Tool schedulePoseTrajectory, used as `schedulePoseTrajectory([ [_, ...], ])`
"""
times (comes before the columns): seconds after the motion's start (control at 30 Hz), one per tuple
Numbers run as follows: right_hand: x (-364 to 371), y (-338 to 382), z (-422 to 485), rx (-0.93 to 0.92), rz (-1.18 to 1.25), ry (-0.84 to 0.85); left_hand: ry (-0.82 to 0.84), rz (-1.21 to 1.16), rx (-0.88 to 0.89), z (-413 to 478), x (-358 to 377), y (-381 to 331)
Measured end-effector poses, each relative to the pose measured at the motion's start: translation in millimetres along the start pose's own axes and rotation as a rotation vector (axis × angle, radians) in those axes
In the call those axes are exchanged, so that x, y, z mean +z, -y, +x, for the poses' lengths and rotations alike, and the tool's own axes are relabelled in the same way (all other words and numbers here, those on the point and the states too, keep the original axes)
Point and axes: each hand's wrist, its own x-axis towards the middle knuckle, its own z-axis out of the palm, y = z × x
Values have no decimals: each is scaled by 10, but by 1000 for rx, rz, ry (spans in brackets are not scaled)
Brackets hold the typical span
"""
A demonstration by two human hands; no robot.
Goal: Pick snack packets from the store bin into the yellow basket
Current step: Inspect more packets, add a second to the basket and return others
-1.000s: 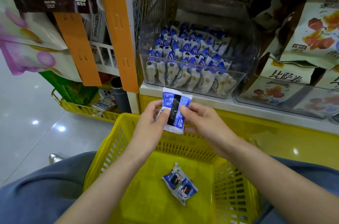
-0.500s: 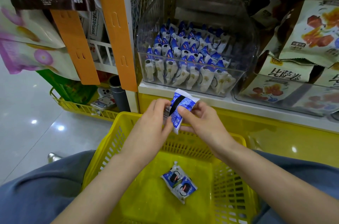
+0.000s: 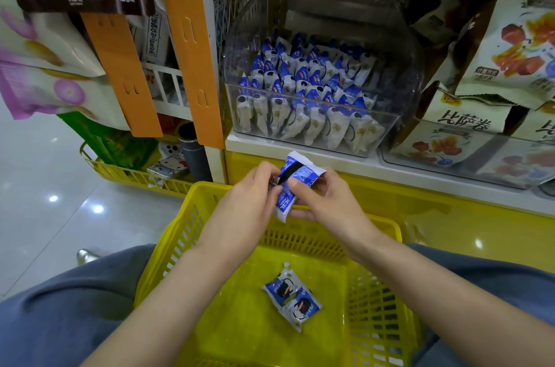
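two hands pinch one blue snack packet above the yellow basket: left hand and right hand both grip it tight. two more packets lie inside the basket.

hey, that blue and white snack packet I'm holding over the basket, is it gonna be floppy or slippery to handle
The blue and white foil snack packet probably flexes: it bends between the left hand and right hand. Its glossy film looks somewhat slippery. Likely light, since fingertips alone carry it.
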Motion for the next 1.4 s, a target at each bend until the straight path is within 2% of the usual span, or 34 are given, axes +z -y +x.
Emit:
schedulePoseTrajectory([
  [0.2,33,-21,23,-49,-93,0,-20,72,-15,-1,-12,-48],
  [0.53,-6,-96,48,-135,-114,21,-15,-44,-58,10,9,-21],
  [0.8,-4,-102,18,-205,-307,57,17,223,38,11,16,26],
  [1.2,-31,-119,31,-248,-369,73,-32,353,51,79,9,25],
  [1.4,-14,-143,64,-251,-375,79,-86,184,28,83,36,58],
])
